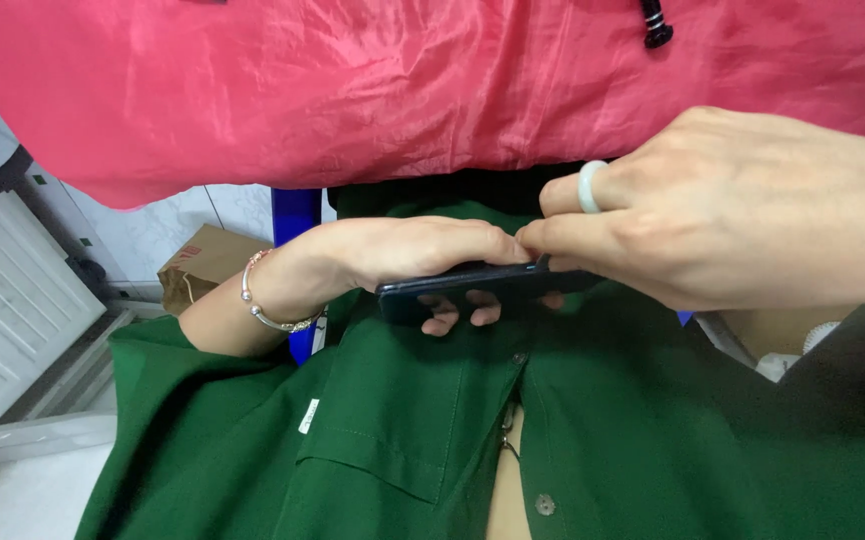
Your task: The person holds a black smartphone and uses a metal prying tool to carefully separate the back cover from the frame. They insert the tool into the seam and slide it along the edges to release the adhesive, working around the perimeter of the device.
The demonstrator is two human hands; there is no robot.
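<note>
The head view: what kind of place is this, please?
Probably an indoor back room or storage corner, though little shows. There is a pale tiled wall, a brown cardboard box on the floor and white slatted panels. Both hands, left and right, hold a dark phone.

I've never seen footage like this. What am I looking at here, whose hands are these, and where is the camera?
There is no machine here, only a person's two bare hands. The single picture comes from a camera worn on the person's head, looking down. The left hand, with a silver bracelet on its wrist, holds a dark flat smartphone edge-on, fingers curled beneath it. The right hand, wearing a pale green ring, pinches the phone's end. Below lies green buttoned cloth, above hangs red shiny fabric. At the left stand a brown cardboard box and a white slatted panel.
</note>
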